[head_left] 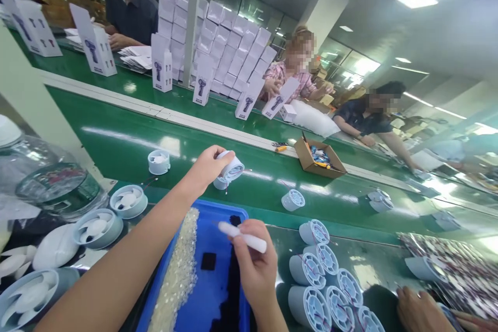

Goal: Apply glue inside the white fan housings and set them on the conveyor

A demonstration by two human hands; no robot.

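Note:
My left hand (208,166) reaches out over the green conveyor belt (124,140), fingers closed round a small white round fan housing (230,171) held just above the belt. My right hand (254,264) is closer in, above the blue tray (212,249), gripping a white pen-like stick (241,236) between thumb and fingers. The tray holds a strip of clear small pieces (179,270) and dark square pads (208,261).
More white fan housings lie on the belt (158,162) (292,199) and stand clustered at the right (330,285); open fan shells sit at the left (128,201). A cardboard box (319,158) rests on the belt. Other people work across it beside stacked white cartons (229,52). Another person's hand (418,311) is at the lower right.

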